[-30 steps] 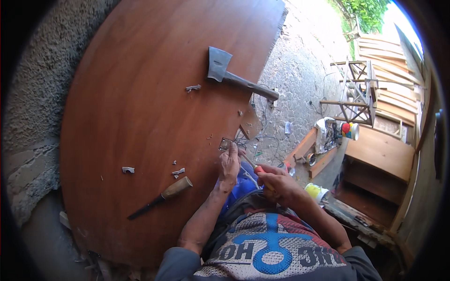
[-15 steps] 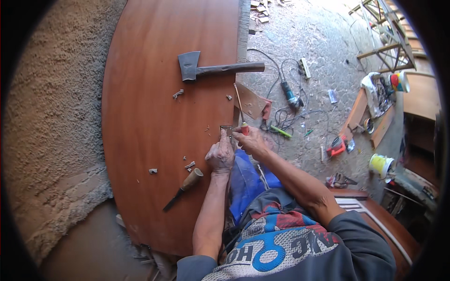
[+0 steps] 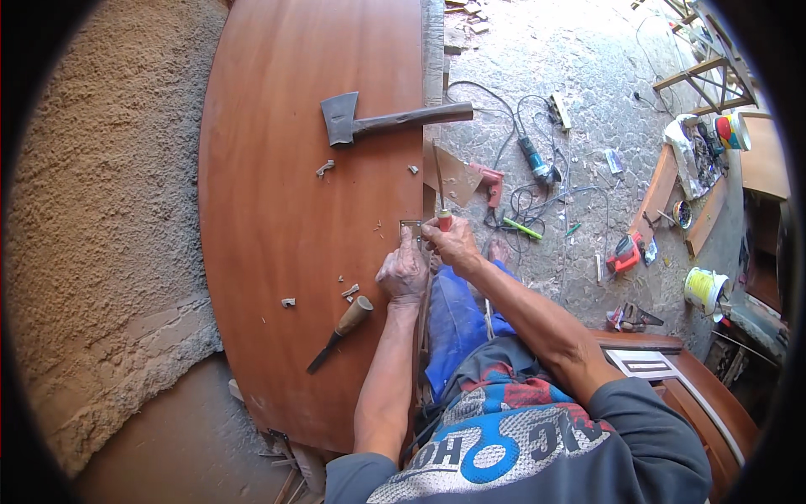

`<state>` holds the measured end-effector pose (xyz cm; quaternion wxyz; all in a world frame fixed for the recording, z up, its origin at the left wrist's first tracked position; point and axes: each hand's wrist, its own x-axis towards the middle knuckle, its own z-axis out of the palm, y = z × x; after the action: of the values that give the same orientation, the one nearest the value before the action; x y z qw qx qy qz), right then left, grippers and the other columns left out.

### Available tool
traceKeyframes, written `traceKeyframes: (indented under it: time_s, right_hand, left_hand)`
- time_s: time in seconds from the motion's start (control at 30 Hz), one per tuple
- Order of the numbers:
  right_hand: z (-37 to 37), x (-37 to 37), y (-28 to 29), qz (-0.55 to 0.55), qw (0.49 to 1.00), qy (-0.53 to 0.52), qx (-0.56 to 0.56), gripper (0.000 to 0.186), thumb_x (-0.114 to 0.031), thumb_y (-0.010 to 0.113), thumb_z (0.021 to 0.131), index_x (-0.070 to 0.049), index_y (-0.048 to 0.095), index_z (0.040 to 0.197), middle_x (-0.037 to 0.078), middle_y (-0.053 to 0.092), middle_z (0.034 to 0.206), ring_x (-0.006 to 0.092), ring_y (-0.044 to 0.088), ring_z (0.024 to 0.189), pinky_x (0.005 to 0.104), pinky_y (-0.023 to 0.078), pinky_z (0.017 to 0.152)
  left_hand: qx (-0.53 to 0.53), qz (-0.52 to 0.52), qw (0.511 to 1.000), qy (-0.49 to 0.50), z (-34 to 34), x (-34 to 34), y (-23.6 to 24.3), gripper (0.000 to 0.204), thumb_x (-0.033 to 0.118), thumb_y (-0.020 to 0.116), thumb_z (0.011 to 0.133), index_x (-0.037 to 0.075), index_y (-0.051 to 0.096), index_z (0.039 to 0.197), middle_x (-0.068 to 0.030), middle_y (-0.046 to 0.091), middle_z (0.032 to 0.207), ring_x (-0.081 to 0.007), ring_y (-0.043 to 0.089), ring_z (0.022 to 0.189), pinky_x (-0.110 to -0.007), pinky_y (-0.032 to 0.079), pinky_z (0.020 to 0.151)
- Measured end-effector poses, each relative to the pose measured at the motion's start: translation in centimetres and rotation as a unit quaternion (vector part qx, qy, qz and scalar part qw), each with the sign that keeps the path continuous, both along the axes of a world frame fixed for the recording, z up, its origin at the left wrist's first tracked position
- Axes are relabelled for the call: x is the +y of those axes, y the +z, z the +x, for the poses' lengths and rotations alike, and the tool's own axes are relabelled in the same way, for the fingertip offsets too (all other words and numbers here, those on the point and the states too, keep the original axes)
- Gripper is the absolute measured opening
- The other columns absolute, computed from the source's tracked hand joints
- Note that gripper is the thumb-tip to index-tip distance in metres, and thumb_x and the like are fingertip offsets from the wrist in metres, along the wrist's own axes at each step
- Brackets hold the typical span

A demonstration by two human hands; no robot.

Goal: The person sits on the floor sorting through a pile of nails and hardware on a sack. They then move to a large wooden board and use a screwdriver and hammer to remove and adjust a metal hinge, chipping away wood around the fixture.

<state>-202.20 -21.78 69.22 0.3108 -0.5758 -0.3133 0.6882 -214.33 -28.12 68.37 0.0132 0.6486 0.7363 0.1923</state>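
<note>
My left hand [image 3: 404, 275] lies at the right edge of a reddish-brown wooden panel [image 3: 277, 202]. Its index finger is stretched out onto a small metal hinge plate [image 3: 411, 224] set in that edge; the other fingers are partly folded and it grips nothing. Beside it, my right hand [image 3: 456, 245] is closed on a screwdriver [image 3: 444, 219] with a red handle, its shaft pointing away from me and its handle end close to the hinge. A hatchet [image 3: 339, 124] rests farther up the panel. A wooden-handled chisel [image 3: 342, 330] lies left of my left forearm.
Wood chips [image 3: 325, 168] are scattered on the panel. On the floor at right are an angle grinder [image 3: 535, 160], a red power tool [image 3: 492, 184], tangled cords, a yellow-and-white bucket [image 3: 703, 290] and planks [image 3: 653, 195]. A rough wall [image 3: 126, 168] stands at left.
The whole view has shifted slightly. Both hands stay at the hinge, and the screwdriver in my right hand stands at a slightly different angle.
</note>
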Motion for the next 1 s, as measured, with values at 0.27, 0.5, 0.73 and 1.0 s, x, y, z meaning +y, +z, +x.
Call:
traceKeyframes:
  time_s: [0.27, 0.5, 0.73, 1.0]
  right_hand:
    - [0.9, 0.3, 0.8, -0.010, 0.999, 0.040, 0.034, 0.017, -0.017, 0.068, 0.087, 0.000, 0.068, 0.090, 0.005, 0.066, 0.074, 0.0122, 0.063, 0.065, 0.0279, 0.050, 0.058]
    - [0.6, -0.1, -0.1, 0.009, 0.999, 0.027, 0.041, 0.021, -0.018, 0.071, 0.086, 0.001, 0.068, 0.095, 0.005, 0.067, 0.075, 0.0116, 0.062, 0.065, 0.0272, 0.050, 0.058]
    - [1.6, -0.4, 0.3, -0.011, 0.998, 0.024, 0.059, 0.037, -0.023, 0.073, 0.087, -0.003, 0.064, 0.117, 0.005, 0.066, 0.079, 0.0099, 0.061, 0.062, 0.0261, 0.047, 0.051]
    - [4.2, -1.9, 2.4, 0.055, 0.996, 0.073, -0.020, 0.037, -0.028, 0.068, 0.090, -0.002, 0.065, 0.116, 0.003, 0.062, 0.077, 0.0101, 0.057, 0.061, 0.0265, 0.048, 0.054]
  left_hand:
    - [-0.085, 0.001, 0.995, 0.050, -0.2, 0.2, 0.7, 0.032, 0.016, 0.059, 0.092, 0.005, 0.068, 0.120, -0.0162, 0.073, 0.089, -0.0310, 0.071, 0.075, -0.042, 0.056, 0.065]
    - [-0.108, 0.048, 0.992, 0.040, -0.6, 0.2, 0.2, 0.030, 0.019, 0.062, 0.091, 0.006, 0.070, 0.116, -0.0166, 0.073, 0.093, -0.0308, 0.072, 0.078, -0.041, 0.057, 0.067]
    - [-0.159, -0.103, 0.976, 0.111, 0.9, 0.8, 2.9, 0.043, 0.031, 0.069, 0.091, 0.010, 0.060, 0.127, -0.0141, 0.073, 0.094, -0.0323, 0.072, 0.080, -0.041, 0.055, 0.069]
    - [-0.427, -0.031, 0.889, 0.161, -1.4, -1.6, -0.4, 0.037, 0.032, 0.067, 0.094, 0.008, 0.059, 0.121, -0.0026, 0.059, 0.069, -0.0177, 0.057, 0.056, -0.035, 0.048, 0.055]
